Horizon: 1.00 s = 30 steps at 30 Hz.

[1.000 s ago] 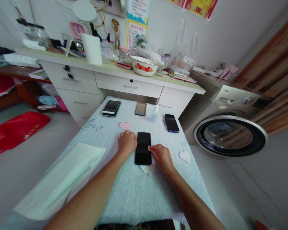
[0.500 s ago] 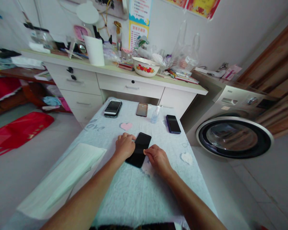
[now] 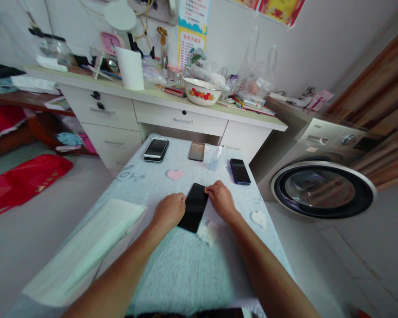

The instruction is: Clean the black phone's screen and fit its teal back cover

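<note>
In the head view, a black phone [image 3: 195,206] lay on the table's grey-blue cloth [image 3: 185,274], set slantwise between the person's two hands. The left hand [image 3: 170,211] sat at the phone's left edge with its fingers curled inward, touching it; whether they gripped it could not be told. The right hand [image 3: 223,199] was at the upper right corner, thumb and fingers pinched together on a small tan piece [image 3: 206,190], too small to identify. Beyond the hands stood a clear bottle [image 3: 215,160], with a phone case [image 3: 197,151] just to its left and a blue-edged phone [image 3: 240,171] to its right. Stacked phones [image 3: 156,149] lay at the far left corner; a white sheet [image 3: 86,251] lay beside the left forearm.
</note>
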Motion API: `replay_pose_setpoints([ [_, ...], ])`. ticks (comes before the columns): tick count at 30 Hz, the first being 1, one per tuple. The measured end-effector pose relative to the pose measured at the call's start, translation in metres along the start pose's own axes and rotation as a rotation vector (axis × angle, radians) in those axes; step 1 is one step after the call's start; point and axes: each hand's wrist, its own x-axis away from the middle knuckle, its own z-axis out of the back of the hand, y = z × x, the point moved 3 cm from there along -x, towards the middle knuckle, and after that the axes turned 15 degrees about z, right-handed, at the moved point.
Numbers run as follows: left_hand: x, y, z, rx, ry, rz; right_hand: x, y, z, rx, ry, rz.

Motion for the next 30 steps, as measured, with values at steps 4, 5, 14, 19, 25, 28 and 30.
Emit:
replay_pose_setpoints([
  [4,0.001,0.002,0.000,0.017,-0.024,0.007,-0.011,-0.001,-0.002,0.027,-0.009,-0.019],
  [5,0.002,0.002,-0.001,0.023,-0.033,0.003,-0.013,-0.002,-0.003,0.035,-0.012,-0.021],
  [14,-0.021,0.012,0.001,0.004,0.044,-0.048,-0.017,-0.008,-0.010,0.057,-0.006,-0.036],
  [19,-0.058,0.019,-0.006,0.130,0.107,-0.004,-0.020,-0.012,-0.013,0.078,-0.010,-0.016],
  [25,-0.070,0.012,-0.019,0.213,0.246,-0.089,-0.026,-0.023,-0.018,0.075,-0.026,0.054],
  [28,-0.070,0.008,-0.022,0.246,0.273,-0.106,-0.028,-0.025,-0.020,0.065,-0.036,0.081],
  [30,-0.072,0.008,-0.023,0.259,0.288,-0.107,-0.028,-0.025,-0.020,0.064,-0.044,0.102],
])
